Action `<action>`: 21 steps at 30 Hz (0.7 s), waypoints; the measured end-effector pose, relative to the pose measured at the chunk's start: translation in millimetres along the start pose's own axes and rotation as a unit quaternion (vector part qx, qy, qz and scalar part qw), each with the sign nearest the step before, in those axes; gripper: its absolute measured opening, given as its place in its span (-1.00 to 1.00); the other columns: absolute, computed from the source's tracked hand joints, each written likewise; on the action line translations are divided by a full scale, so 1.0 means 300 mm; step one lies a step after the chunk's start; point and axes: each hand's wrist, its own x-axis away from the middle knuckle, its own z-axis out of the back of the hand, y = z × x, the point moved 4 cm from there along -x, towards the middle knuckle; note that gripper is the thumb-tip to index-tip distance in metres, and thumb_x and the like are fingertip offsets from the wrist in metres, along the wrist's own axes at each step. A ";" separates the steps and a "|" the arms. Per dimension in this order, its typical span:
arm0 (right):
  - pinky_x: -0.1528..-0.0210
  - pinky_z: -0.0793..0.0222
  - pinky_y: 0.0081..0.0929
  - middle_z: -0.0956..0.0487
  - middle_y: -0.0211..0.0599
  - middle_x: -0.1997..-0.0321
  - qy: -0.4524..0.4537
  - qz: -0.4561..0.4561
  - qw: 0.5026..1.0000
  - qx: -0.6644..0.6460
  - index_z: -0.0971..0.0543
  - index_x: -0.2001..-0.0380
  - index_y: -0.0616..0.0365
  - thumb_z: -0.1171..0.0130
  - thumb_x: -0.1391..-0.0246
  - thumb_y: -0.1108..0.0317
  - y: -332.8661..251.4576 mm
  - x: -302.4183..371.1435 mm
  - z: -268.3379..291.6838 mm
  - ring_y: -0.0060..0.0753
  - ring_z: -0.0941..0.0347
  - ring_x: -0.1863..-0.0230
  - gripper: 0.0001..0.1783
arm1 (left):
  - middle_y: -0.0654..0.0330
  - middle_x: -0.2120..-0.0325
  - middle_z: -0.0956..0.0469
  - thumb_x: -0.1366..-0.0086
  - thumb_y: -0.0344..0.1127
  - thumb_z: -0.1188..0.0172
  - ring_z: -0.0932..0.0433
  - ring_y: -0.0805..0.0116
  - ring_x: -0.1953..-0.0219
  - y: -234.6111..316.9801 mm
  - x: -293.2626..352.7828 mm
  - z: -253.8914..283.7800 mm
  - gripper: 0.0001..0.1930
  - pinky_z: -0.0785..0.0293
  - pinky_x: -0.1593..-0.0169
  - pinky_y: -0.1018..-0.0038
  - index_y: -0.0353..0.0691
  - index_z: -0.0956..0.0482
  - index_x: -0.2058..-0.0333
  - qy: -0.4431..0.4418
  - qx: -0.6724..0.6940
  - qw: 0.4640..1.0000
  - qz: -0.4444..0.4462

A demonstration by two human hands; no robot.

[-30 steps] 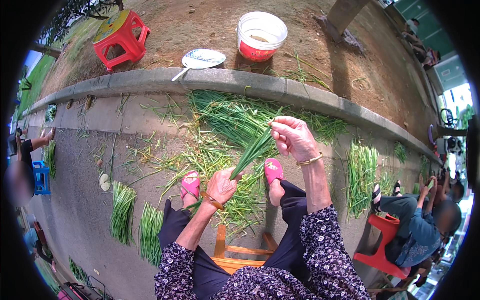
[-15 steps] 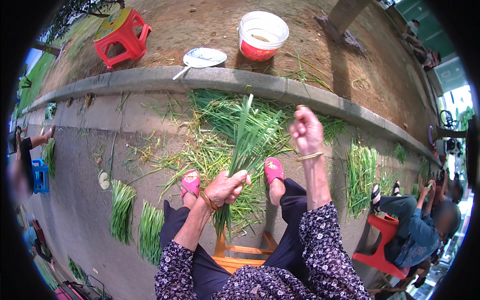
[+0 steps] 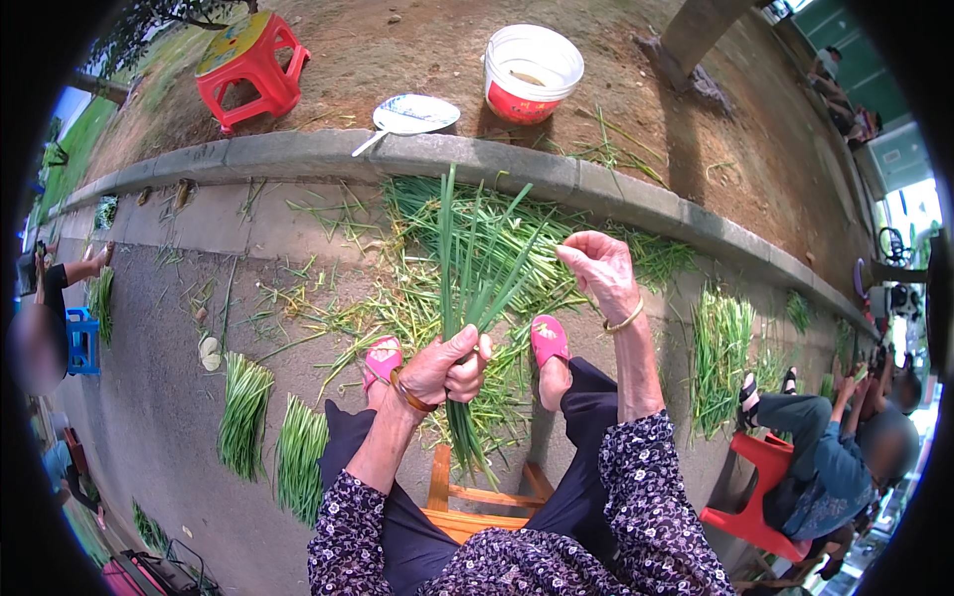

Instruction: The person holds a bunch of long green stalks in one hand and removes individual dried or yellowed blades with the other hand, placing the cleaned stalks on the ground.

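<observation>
My left hand [image 3: 444,370] is closed around a bunch of chives [image 3: 481,263] held upright over my lap. Its long flat leaves fan out above the fist, and the lower ends hang below it. To the right, apart from the bunch, my right hand [image 3: 604,268] is raised with thumb and forefinger pinched together. Whether anything thin is between those fingertips I cannot make out. Beyond both hands lies a loose heap of chives [image 3: 427,204] along the kerb, with yellowish trimmings [image 3: 397,298] strewn nearer my feet.
Sorted bundles lie on the left [image 3: 243,415], nearer my leg [image 3: 300,462] and on the right [image 3: 722,363]. Past the kerb [image 3: 298,154] are a red stool [image 3: 263,84], a fan [image 3: 422,114] and a white bucket [image 3: 532,65]. A person [image 3: 840,462] sits at the right.
My right hand has turned from a loose fist into a fingertip pinch, slightly lower. The bunch in my left hand has tilted more upright, and its leaves have spread.
</observation>
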 end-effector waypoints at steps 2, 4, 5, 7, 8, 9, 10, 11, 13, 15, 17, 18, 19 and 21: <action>0.72 -0.11 -0.82 -0.45 -0.48 0.66 0.012 0.011 1.000 0.002 -0.51 0.43 0.25 -0.10 0.10 0.38 -0.004 0.000 -0.005 -0.79 -0.23 0.71 -0.83 | 0.47 0.85 0.05 -0.27 0.01 0.33 0.09 0.63 0.82 -0.002 0.000 0.004 -0.62 0.08 0.74 0.64 -0.14 -0.37 0.39 -0.004 0.006 1.000 -0.002; 0.67 -0.15 -0.81 -0.45 -0.47 0.65 0.035 -0.009 0.999 0.005 -0.50 0.39 0.26 -0.06 0.07 0.39 -0.004 0.003 -0.006 -0.78 -0.26 0.67 -0.82 | 0.47 0.85 0.05 -0.27 0.01 0.33 0.09 0.63 0.82 0.000 0.003 0.002 -0.62 0.08 0.74 0.65 -0.13 -0.37 0.39 -0.003 0.009 1.000 -0.004; 0.68 -0.15 -0.81 -0.46 -0.46 0.63 0.025 -0.019 0.999 -0.002 -0.50 0.38 0.26 -0.04 0.06 0.40 -0.003 0.003 -0.009 -0.78 -0.26 0.67 -0.83 | 0.48 0.85 0.05 -0.27 0.01 0.33 0.09 0.63 0.82 0.001 0.006 0.001 -0.62 0.08 0.73 0.65 -0.13 -0.37 0.39 -0.002 0.010 1.000 -0.006; 0.68 -0.16 -0.82 -0.47 -0.43 0.60 0.006 -0.040 0.999 -0.015 -0.49 0.35 0.27 0.01 0.04 0.43 0.000 0.004 -0.009 -0.78 -0.26 0.67 -0.82 | 0.48 0.85 0.06 -0.27 0.01 0.33 0.09 0.63 0.82 0.005 0.007 -0.003 -0.62 0.08 0.73 0.64 -0.13 -0.37 0.39 -0.001 0.013 1.000 -0.008; 0.68 -0.16 -0.82 -0.47 -0.42 0.60 0.015 -0.025 0.999 -0.028 -0.48 0.35 0.27 0.01 0.03 0.43 0.000 0.004 -0.006 -0.77 -0.26 0.68 -0.82 | 0.48 0.85 0.06 -0.27 0.01 0.33 0.09 0.62 0.82 0.007 0.007 -0.005 -0.62 0.08 0.73 0.64 -0.13 -0.37 0.40 -0.002 0.015 1.000 -0.009; 0.69 -0.16 -0.82 -0.48 -0.42 0.59 0.023 -0.010 0.999 -0.041 -0.48 0.35 0.27 0.02 0.03 0.44 0.002 0.003 -0.003 -0.77 -0.26 0.69 -0.82 | 0.48 0.85 0.06 -0.27 0.01 0.33 0.09 0.63 0.82 0.008 0.006 -0.007 -0.62 0.08 0.74 0.64 -0.13 -0.37 0.39 -0.002 0.011 1.000 -0.009; 0.69 -0.16 -0.82 -0.48 -0.41 0.58 0.031 0.004 0.998 -0.054 -0.48 0.35 0.28 0.02 0.02 0.44 0.002 0.003 -0.002 -0.77 -0.25 0.70 -0.82 | 0.48 0.85 0.06 -0.26 0.01 0.33 0.09 0.63 0.82 0.009 0.005 -0.009 -0.61 0.08 0.74 0.64 -0.13 -0.37 0.39 -0.001 0.007 1.000 -0.010; 0.69 -0.17 -0.81 -0.48 -0.41 0.58 0.026 0.005 0.998 -0.058 -0.48 0.35 0.27 0.02 0.02 0.44 0.004 0.002 -0.002 -0.77 -0.25 0.70 -0.83 | 0.48 0.85 0.06 -0.26 0.01 0.33 0.09 0.63 0.82 0.010 0.005 -0.010 -0.61 0.08 0.74 0.64 -0.13 -0.37 0.39 0.000 0.002 1.000 -0.010; 0.69 -0.19 -0.81 -0.49 -0.40 0.57 0.015 0.008 0.998 -0.066 -0.48 0.35 0.27 0.02 0.02 0.45 0.002 0.000 -0.004 -0.76 -0.26 0.71 -0.83 | 0.48 0.85 0.05 -0.26 0.01 0.32 0.09 0.63 0.82 0.011 0.004 -0.007 -0.61 0.09 0.74 0.64 -0.14 -0.38 0.39 -0.006 0.001 1.000 -0.006; 0.69 -0.21 -0.79 -0.49 -0.38 0.56 0.003 -0.009 0.995 -0.096 -0.48 0.35 0.28 0.01 0.02 0.45 0.001 0.002 -0.013 -0.75 -0.27 0.70 -0.83 | 0.47 0.85 0.03 -0.26 0.01 0.31 0.09 0.63 0.83 0.010 0.006 -0.003 -0.62 0.09 0.74 0.64 -0.14 -0.38 0.39 -0.008 -0.003 1.000 -0.003; 0.69 -0.24 -0.78 -0.50 -0.37 0.55 -0.008 -0.021 0.992 -0.121 -0.48 0.34 0.28 0.01 0.02 0.44 -0.003 0.003 -0.019 -0.73 -0.29 0.70 -0.83 | 0.47 0.85 0.01 -0.26 0.00 0.30 0.08 0.63 0.83 0.010 0.007 0.000 -0.62 0.09 0.75 0.64 -0.15 -0.38 0.39 -0.011 -0.009 1.000 -0.001; 0.68 -0.25 -0.77 -0.50 -0.36 0.55 -0.013 -0.024 0.991 -0.132 -0.48 0.34 0.28 0.01 0.02 0.44 -0.003 0.003 -0.022 -0.73 -0.30 0.70 -0.83 | 0.47 0.85 0.01 -0.26 0.00 0.29 0.08 0.63 0.83 0.011 0.009 -0.002 -0.62 0.09 0.75 0.64 -0.15 -0.38 0.39 -0.010 -0.014 1.000 -0.002; 0.68 -0.26 -0.77 -0.51 -0.35 0.54 -0.018 -0.027 0.989 -0.142 -0.48 0.34 0.27 0.01 0.02 0.44 -0.005 0.003 -0.021 -0.72 -0.30 0.69 -0.83 | 0.47 0.86 0.01 -0.26 0.00 0.28 0.08 0.63 0.83 0.012 0.008 -0.008 -0.63 0.10 0.75 0.64 -0.16 -0.38 0.40 -0.012 -0.019 1.000 -0.003; 0.66 -0.28 -0.76 -0.51 -0.35 0.52 -0.025 -0.042 0.985 -0.165 -0.47 0.33 0.28 0.02 0.00 0.41 0.006 0.001 -0.020 -0.71 -0.32 0.67 -0.81 | 0.47 0.86 0.01 -0.25 -0.01 0.26 0.07 0.63 0.83 0.011 0.008 -0.012 -0.63 0.10 0.74 0.64 -0.17 -0.38 0.41 -0.017 -0.022 1.000 0.001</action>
